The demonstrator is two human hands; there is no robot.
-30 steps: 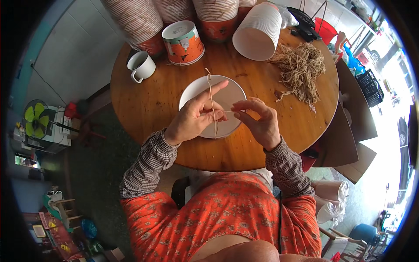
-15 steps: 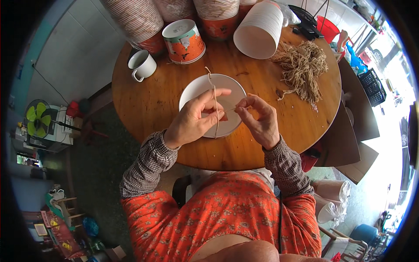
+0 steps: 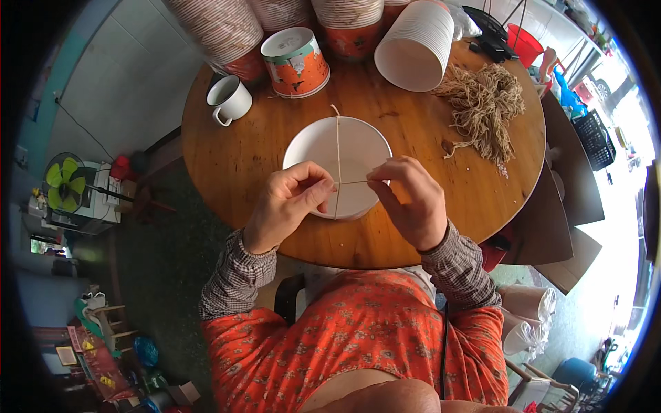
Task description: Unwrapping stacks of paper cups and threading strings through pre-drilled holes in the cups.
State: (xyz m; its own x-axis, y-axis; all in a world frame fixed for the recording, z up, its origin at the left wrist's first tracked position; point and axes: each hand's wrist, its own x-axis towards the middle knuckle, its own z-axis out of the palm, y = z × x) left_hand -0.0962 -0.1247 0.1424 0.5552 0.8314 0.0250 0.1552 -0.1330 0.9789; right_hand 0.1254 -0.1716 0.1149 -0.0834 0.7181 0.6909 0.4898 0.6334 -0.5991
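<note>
A white round paper tub point(image 3: 308, 143), its mouth facing up, stands on the wooden table before me. One beige string point(image 3: 338, 148) runs lengthwise over its mouth, its far end sticking out past the rim. Across that string a thinner piece of string point(image 3: 354, 182) is stretched between my two hands. My left hand point(image 3: 279, 206) pinches it close to the crossing, over the tub's near left side. Thumb and forefinger of my right hand point(image 3: 416, 206) grip its other end by the right rim. Whether the two strings are knotted is too small to tell.
A heap of loose beige strings point(image 3: 485, 113) lies at the table's right. A white enamel mug point(image 3: 236, 100) sits at the left. Farther back are an upturned orange printed tub point(image 3: 300, 74), a tipped stack of white tubs point(image 3: 413, 58) and tall tub stacks point(image 3: 224, 31).
My hands have drawn apart a little, and the string between them is now straight. My left fingers have curled in and moved off the lengthwise string, which now lies straighter over the tub.
</note>
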